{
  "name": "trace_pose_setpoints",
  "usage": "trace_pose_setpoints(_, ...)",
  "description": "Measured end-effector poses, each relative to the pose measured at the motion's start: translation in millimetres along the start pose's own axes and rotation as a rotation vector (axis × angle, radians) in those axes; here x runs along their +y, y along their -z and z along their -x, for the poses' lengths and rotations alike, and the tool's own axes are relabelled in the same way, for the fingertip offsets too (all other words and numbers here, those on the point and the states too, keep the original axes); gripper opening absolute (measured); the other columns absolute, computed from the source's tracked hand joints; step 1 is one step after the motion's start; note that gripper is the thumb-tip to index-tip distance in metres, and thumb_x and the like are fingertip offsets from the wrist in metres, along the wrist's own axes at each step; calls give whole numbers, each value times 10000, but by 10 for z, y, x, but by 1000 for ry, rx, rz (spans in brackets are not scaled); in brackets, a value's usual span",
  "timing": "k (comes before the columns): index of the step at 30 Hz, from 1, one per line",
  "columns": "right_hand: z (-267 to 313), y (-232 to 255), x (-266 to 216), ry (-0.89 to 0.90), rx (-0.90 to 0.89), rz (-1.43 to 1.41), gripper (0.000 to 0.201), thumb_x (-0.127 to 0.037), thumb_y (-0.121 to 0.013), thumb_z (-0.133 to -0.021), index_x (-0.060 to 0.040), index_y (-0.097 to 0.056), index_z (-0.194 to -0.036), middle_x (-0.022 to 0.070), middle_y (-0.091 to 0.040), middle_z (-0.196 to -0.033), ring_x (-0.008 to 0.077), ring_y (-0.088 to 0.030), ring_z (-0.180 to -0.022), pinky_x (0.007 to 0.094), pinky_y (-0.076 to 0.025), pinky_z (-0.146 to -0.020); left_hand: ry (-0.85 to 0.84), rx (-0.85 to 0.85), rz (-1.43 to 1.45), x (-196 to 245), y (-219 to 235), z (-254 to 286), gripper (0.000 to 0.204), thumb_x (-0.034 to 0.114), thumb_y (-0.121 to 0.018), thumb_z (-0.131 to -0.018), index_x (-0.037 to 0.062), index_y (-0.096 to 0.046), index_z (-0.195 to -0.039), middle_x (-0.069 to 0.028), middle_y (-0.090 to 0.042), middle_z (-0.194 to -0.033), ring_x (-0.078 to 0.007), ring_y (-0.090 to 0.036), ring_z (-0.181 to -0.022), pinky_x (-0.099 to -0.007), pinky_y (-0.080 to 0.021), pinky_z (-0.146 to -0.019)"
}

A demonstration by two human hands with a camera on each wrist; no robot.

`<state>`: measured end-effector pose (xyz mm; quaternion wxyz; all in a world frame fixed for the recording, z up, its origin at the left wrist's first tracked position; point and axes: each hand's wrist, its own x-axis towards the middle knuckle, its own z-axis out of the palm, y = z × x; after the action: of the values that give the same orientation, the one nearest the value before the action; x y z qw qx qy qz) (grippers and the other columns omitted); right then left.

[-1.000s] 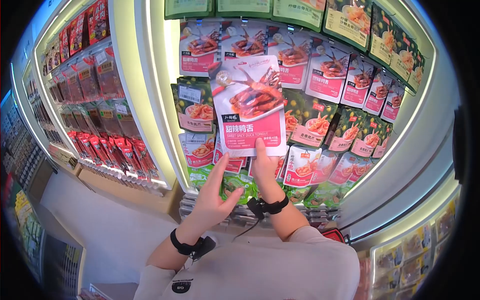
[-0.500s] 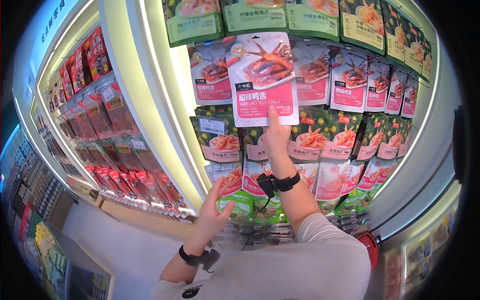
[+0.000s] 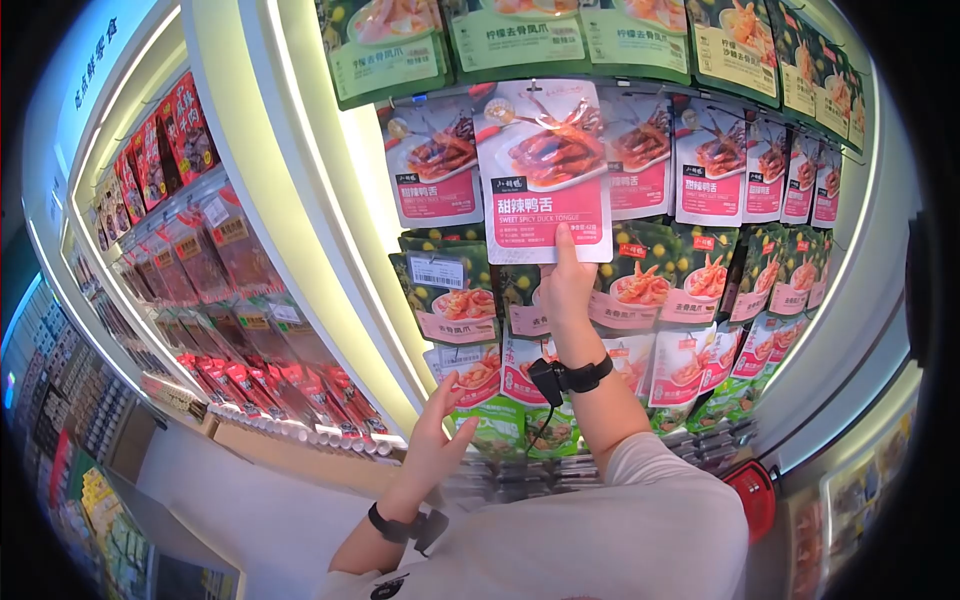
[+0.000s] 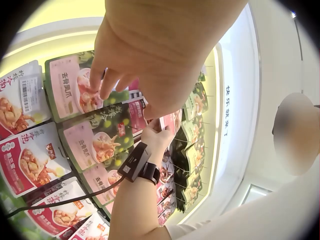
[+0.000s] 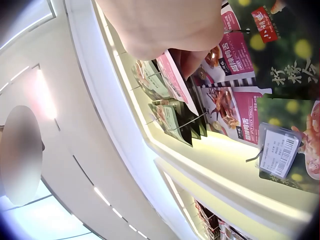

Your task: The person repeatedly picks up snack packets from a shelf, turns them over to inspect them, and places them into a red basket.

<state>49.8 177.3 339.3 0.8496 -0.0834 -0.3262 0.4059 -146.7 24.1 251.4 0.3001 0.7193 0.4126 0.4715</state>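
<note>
My right hand [image 3: 570, 295] holds a pink-and-white pouch [image 3: 545, 165] labelled Sweet Spicy Duck Tongue by its lower edge, thumb across the front. The pouch stands upright before a hanging row of matching pouches [image 3: 710, 165], its top edge just under the green pouches. In the right wrist view the held pouch [image 5: 176, 80] appears edge-on, with the fingers behind it. Lower and to the left, my left hand [image 3: 432, 445] holds nothing; its fingers are spread and relaxed before the lower packs. From the left wrist camera, this hand [image 4: 145, 65] overlaps the rack.
Green pouches [image 3: 630, 40] hang above and jut forward. Below hang dark green and pink chicken-feet packs [image 3: 640, 285], then white-and-pink packs [image 3: 685, 365]. A lit panel [image 3: 335, 210] divides this rack from a left one with red packs [image 3: 185, 125]. Metal hooks [image 5: 195, 120] stick out.
The right hand has raised the pouch away from my body towards the row of matching ones. My left hand has left the pouch's lower edge and dropped lower. The head view has shifted.
</note>
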Motion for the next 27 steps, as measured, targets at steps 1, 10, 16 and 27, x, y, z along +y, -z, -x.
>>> trace_pose_setpoints(1, -17, 26, 41, -6, -7, -36, 276, -103, -513, -910, -35, -443, -1168, 80, -543, -1105, 170, -572, -984, 327, -499, -830, 10, 14, 5, -7, 0, 0, 649, 36, -616, -806, -4, -284, -1363, -192, -430, -1304, -258, -495, -1160, -322, -398, -948)
trace_pose_setpoints(10, -239, -57, 101, -132, 10, -120, 284, -118, -540, -896, -42, -457, -1158, 80, -553, -1115, 192, -575, -987, 364, -497, -821, -15, 6, 0, -102, -1, -40, 646, 41, -622, -802, -4, -292, -1356, -198, -440, -1288, -254, -505, -1142, -321, -401, -940)
trace_pose_setpoints(16, -271, 77, -23, -182, 36, -217, 297, -107, -553, -884, -40, -459, -1158, 88, -539, -1117, 212, -546, -1029, 393, -451, -897, -4, -46, 13, -117, -20, -104, 652, 2, -582, -813, -1, -255, -1377, -172, -388, -1357, -233, -488, -1168, -321, -398, -951)
trace_pose_setpoints(27, -860, 400, -324, 51, -72, 598, 310, -150, -646, -825, 30, -577, -1068, 3, -611, -842, 42, -528, -736, 178, -389, -629, -30, -82, 51, -160, -45, -114, 629, 12, -582, -816, -14, -273, -1363, -173, -389, -1355, -227, -497, -1152, -312, -399, -947)
